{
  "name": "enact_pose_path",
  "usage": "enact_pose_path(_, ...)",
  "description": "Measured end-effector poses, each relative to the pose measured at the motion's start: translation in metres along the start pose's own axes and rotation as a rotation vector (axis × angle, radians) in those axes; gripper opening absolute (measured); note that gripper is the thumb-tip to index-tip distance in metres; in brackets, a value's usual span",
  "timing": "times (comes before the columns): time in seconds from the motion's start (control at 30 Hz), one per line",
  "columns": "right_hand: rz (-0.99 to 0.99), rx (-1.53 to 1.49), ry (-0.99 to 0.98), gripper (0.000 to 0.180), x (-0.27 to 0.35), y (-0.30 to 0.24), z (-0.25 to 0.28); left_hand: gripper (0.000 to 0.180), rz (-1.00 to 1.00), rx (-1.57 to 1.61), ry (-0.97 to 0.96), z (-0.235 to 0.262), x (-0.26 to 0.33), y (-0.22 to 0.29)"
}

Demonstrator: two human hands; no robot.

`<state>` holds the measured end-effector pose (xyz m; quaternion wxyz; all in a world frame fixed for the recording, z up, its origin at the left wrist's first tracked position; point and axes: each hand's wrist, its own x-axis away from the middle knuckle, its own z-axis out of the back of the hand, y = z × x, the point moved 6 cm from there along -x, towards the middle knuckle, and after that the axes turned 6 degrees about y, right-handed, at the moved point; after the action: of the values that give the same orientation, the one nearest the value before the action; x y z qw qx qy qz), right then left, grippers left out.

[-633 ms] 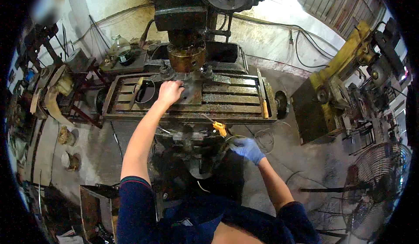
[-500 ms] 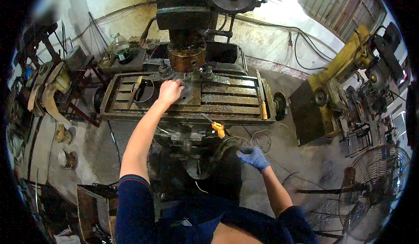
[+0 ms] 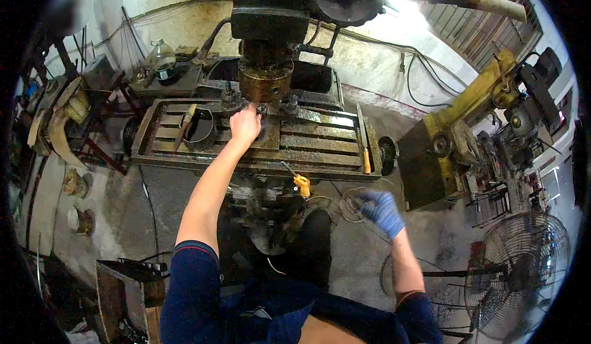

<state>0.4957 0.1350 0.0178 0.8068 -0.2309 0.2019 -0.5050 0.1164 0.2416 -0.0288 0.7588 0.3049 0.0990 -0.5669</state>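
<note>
So the bare left hand (image 3: 246, 124) is stretched out with its fingers curled, right below the brassy round spindle head (image 3: 266, 82) of a big dark milling machine. Can't tell if it's gripping anything, the fingertips are pretty much lost against the metal. Under that hand and off to its right there's a flat metal plate (image 3: 266, 138) on the slotted surface (image 3: 314, 149), with chips scattered about.

Just left of the hand is a round container (image 3: 201, 137) with something dark in it, and a long tool (image 3: 184, 127) with a yellowish end leaning by its left side. Well off to the hand's right, a file (image 3: 365, 141) with an orange handle runs along the end of the surface.

Right hand (image 3: 383, 212) has a blue glove on, fingers bent, kinda blurry, so no idea if anything's in there. It's out past the near edge, over the floor, with a coiled hose (image 3: 349, 207) just left of it. A yellow air gun (image 3: 301, 185) sits between the two hands. Farther right and nearer the person than that glove: a big fan (image 3: 523, 276).
</note>
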Motion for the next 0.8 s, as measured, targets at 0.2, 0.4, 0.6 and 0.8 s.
enact_pose_path(0.2,0.343,-0.057,0.689,0.024,-0.07,-0.097,0.175,0.033,0.123,0.111,-0.091,-0.005,-0.011,-0.009)
enact_pose_path(0.4,0.98,-0.864,0.723,0.035,-0.093,-0.202,0.326,0.04,0.167,0.172,-0.18,-0.008,-0.017,-0.01)
enact_pose_path(0.6,0.963,-0.936,0.706,0.03,-0.064,-0.199,0.304,0.033,0.145,0.182,-0.094,-0.002,-0.017,0.004)
enact_pose_path(0.8,0.933,-0.602,1.056,0.031,-0.031,-0.161,0.201,0.031,0.203,0.151,-0.079,-0.007,-0.015,-0.022)
